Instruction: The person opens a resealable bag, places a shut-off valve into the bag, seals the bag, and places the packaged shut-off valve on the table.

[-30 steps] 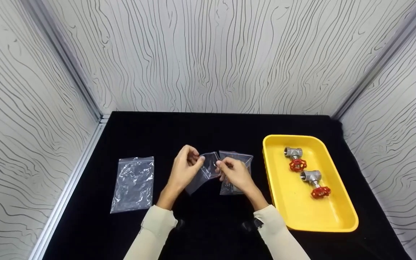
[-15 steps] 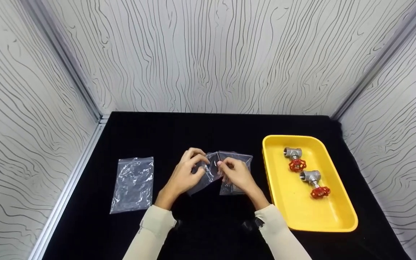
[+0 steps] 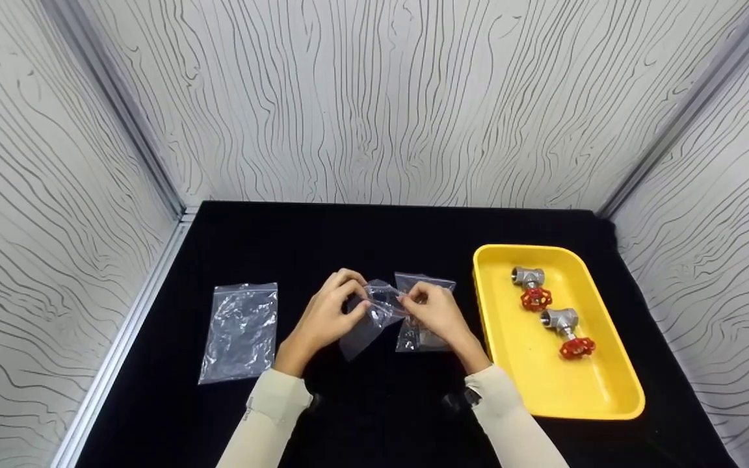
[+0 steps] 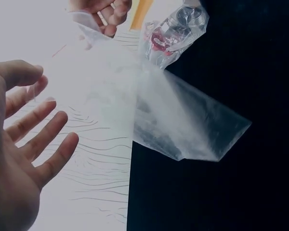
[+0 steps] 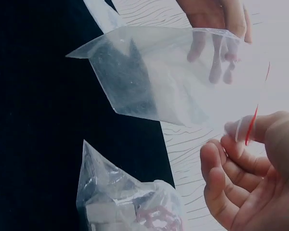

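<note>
A clear zip-lock bag (image 3: 363, 335) hangs between the two hands, its mouth spread apart and its lower end pointing down towards the body. My left hand (image 3: 330, 311) pinches one side of the mouth between thumb and index finger; the other fingers are spread in the left wrist view. On the opposite side, my right hand (image 3: 436, 315) pinches the rim with thumb and forefinger, near a red line (image 5: 252, 126) along the seal. The bag (image 5: 135, 77) looks see-through with nothing inside. Just beneath the right hand lies a second zip-lock bag (image 4: 171, 38) containing a red-handled metal valve.
A flat zip-lock bag (image 3: 241, 331) lies at left on the black cloth (image 3: 322, 240). The yellow tray (image 3: 524, 383) at right holds two metal valves, an upper valve (image 3: 530, 286) and a lower valve (image 3: 568, 331), with red handwheels. Patterned wall panels (image 3: 374, 97) enclose the table.
The right hand has shifted slightly right and the bag's mouth has spread wider between the hands. The left hand's fingers have arched over the rim. Tray, valves and other bags stay put.
</note>
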Demonstrator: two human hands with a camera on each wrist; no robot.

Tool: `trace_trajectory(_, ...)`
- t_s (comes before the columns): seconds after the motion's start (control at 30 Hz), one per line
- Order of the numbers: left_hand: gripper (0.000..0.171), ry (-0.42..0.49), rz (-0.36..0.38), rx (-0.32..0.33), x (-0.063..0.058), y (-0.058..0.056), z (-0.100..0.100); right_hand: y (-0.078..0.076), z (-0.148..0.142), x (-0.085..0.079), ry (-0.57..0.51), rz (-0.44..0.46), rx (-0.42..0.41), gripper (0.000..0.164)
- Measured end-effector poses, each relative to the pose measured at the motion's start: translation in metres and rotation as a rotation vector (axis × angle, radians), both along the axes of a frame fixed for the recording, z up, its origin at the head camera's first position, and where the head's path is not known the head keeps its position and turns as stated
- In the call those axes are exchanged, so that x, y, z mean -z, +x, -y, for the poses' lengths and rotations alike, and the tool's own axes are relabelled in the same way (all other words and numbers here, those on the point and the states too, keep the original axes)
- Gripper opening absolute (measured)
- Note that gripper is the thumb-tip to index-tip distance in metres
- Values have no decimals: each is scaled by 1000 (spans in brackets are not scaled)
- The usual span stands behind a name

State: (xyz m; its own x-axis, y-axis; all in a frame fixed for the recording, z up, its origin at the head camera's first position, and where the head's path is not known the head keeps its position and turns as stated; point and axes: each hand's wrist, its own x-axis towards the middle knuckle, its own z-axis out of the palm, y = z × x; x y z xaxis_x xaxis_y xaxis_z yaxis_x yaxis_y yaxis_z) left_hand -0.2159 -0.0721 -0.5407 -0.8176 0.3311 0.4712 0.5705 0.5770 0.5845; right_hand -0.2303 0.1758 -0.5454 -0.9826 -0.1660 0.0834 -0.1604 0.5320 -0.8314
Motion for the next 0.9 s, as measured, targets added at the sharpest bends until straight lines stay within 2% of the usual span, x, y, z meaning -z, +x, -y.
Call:
trace_trajectory(0.2, 6, 20, 1, 18, -2, 0, 1, -1, -1, 1, 48, 7, 39, 18)
trace_trajectory(0.47, 14, 78, 36, 92, -3, 1, -3, -2, -1, 3, 9, 6, -6, 12)
trace_trajectory(0.73, 13, 61, 57, 94, 0, 2, -5, -2, -6, -4, -2, 55, -29, 23)
trace_trajectory(0.9, 14, 60, 55, 95, 2, 2, -6, -5, -11, -11, 21, 32, -29, 25)
